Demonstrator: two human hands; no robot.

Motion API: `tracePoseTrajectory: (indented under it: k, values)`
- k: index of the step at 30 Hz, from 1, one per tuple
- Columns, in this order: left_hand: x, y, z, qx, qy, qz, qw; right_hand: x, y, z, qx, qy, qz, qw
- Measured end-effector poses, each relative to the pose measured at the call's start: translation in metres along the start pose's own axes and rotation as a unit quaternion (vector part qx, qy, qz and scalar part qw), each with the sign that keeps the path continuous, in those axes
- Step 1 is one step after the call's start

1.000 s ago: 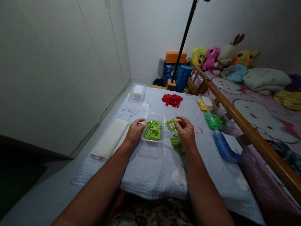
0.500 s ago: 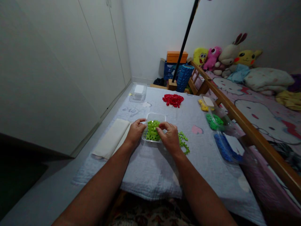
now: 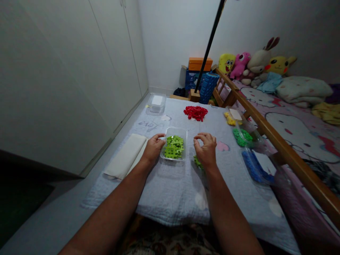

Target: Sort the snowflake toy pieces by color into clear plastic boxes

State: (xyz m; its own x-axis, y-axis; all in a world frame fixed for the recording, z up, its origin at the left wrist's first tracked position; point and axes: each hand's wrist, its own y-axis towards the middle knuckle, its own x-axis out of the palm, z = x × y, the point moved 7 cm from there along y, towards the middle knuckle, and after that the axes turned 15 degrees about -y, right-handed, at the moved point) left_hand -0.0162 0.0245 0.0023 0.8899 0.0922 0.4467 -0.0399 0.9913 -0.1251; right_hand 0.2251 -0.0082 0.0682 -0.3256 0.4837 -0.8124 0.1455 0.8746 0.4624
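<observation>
The clear plastic container (image 3: 183,132) sits between the two hands on the pale quilt (image 3: 172,191). It is a shallow, round-cornered tub, and its floor is covered with lime-green lattice pieces (image 3: 173,147), flat grids with notched edges, lying jumbled over one another.

The left hand (image 3: 152,149) grips the tub's left rim, with the forefinger and thumb curled onto the near corner. The right hand (image 3: 205,150) hovers just right of the tub. Its fingers are bent inward and loosely apart, and nothing shows between them.

Under the right palm lies a small loose heap of green lattice pieces (image 3: 197,162). It is mostly covered, and only its left edge shows. The pieces in the tub overlap too much to count. The bags beyond the right fingertips are dim and crumpled, so their outlines are unclear.

There are two clear tubs: the held one and a second tub (image 3: 156,103) well beyond the left fingertips, with something white inside. One heap of red pieces (image 3: 195,112) lies beyond both hands. To the right of the right fingers are one cluster of yellow pieces (image 3: 228,120), one of dark green pieces (image 3: 241,137) and one of blue pieces (image 3: 252,165). One folded white cloth (image 3: 124,156) lies left of the left hand. Four plush toys (image 3: 259,60) sit in a row by the far wall.
</observation>
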Motion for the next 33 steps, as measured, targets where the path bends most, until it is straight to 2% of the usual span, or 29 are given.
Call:
tracePoseTrajectory:
  k: [5, 8, 12, 18, 21, 25, 33]
  values:
    - [0.001, -0.001, 0.002, 0.001, 0.000, 0.003, 1.000, 0.017, 0.003, 0.058, 0.020, -0.089, -0.077, 0.993]
    - [0.000, 0.000, 0.001, 0.002, 0.006, 0.003, 1.000, 0.029, -0.002, 0.077, 0.009, -0.116, -0.148, 0.982]
    - [-0.001, 0.001, 0.000, 0.001, 0.008, 0.000, 1.000, 0.036, -0.007, 0.080, 0.006, -0.118, -0.212, 0.970]
    - [0.000, -0.001, 0.002, -0.001, 0.013, 0.002, 1.000, 0.036, -0.006, 0.066, 0.010, -0.090, -0.245, 0.965]
    - [0.000, -0.001, 0.003, 0.005, 0.020, 0.000, 1.000, 0.037, -0.006, 0.056, -0.003, -0.089, -0.239, 0.967]
    - [0.001, -0.001, 0.003, 0.006, 0.018, -0.001, 1.000, 0.035, -0.003, 0.041, -0.025, -0.080, -0.196, 0.977]
    - [0.002, -0.002, 0.003, 0.002, 0.007, -0.001, 1.000, 0.010, 0.005, 0.031, 0.023, 0.051, -0.037, 0.998]
